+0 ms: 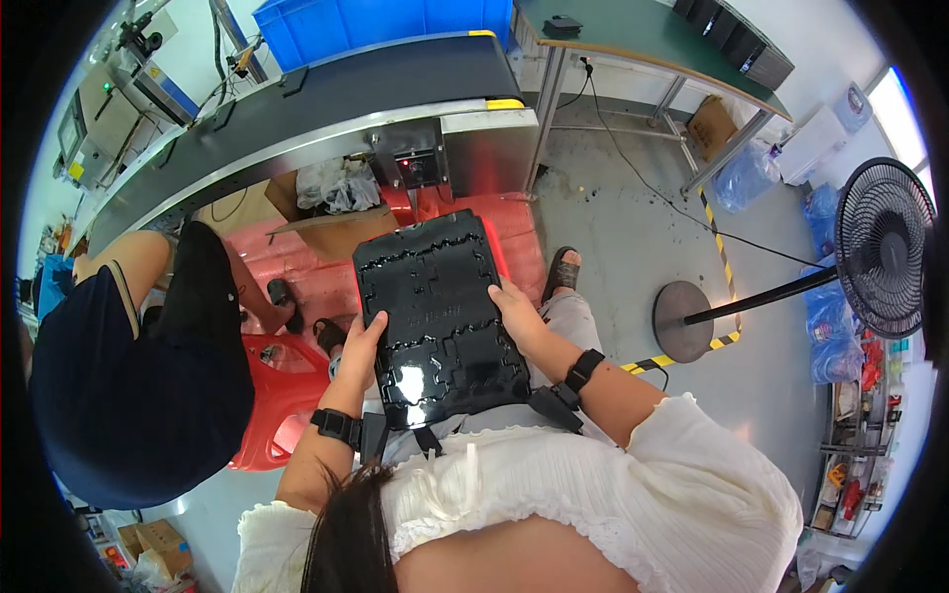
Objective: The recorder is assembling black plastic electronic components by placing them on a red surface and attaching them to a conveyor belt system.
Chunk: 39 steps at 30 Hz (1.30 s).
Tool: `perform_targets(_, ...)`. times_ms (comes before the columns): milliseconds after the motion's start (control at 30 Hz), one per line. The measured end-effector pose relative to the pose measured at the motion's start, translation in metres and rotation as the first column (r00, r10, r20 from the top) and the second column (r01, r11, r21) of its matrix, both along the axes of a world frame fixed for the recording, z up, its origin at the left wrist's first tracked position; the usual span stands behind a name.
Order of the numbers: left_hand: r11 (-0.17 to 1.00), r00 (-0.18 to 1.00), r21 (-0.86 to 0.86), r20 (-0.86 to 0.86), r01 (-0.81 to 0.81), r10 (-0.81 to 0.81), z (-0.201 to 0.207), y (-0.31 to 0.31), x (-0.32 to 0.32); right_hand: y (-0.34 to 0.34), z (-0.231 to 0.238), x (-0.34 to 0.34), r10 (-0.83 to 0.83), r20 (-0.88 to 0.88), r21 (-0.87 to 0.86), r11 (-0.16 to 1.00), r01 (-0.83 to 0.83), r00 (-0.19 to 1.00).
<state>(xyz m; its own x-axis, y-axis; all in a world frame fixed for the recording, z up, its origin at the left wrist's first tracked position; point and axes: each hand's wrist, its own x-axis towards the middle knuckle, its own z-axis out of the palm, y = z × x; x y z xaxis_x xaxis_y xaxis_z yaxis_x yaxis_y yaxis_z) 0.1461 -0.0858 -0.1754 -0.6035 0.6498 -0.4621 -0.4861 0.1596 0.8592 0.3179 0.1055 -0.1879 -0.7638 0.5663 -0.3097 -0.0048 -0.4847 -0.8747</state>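
A glossy black moulded plastic tray point(440, 296) with raised, jagged ridges lies over my lap, its near edge close to my waist. My left hand point(362, 346) grips its left side, thumb on top. On the right side my right hand point(516, 314) grips the tray in the same way, a little farther out. The fingers of both hands are hidden beneath. A bit of red shows along the tray's far right edge; what it belongs to is hidden. Whether one tray or a stack is held cannot be told.
A conveyor belt point(395, 79) runs across the front, with an open cardboard box point(341, 232) beneath it. Another person point(138, 385) sits close on the left by a red plastic stool point(282, 395). To the right stand a black fan point(885, 247) and a green-topped table point(643, 44).
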Motion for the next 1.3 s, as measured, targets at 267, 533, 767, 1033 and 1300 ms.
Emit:
perform_targets(267, 0.988, 0.980, -0.136, -0.193, -0.078, 0.051, -0.017, 0.001, 0.006, -0.006, 0.007, 0.013, -0.187, 0.383, 0.657, 0.743, -0.125, 0.905)
perform_targets(533, 0.999, 0.975, -0.022, -0.219, -0.034, 0.028, -0.019, 0.012, 0.002, -0.001, 0.004, 0.001, -0.338, 0.470, 0.820, 0.510, -0.261, 0.815)
perform_targets(767, 0.942, 0.950, -0.335, -0.289, 0.013, -0.116, -0.015, -0.012, -0.010, 0.029, 0.050, 0.005, -0.058, 0.725, 0.620, 0.490, -0.613, 0.687)
perform_targets(1033, 0.576, 0.425, -0.712, -0.413, 0.401, -0.806, 0.193, 0.054, -0.088, 0.184, 0.269, -0.114, 0.378, 0.398, 0.857, 0.172, -0.486, 0.836)
perform_targets(1300, 0.966, -0.295, -0.255, -0.920, -0.044, -0.257, 0.204, 0.229, -0.277, 0.273, 0.228, -0.263, -0.045, 0.667, 0.744, -0.022, -0.668, 0.744)
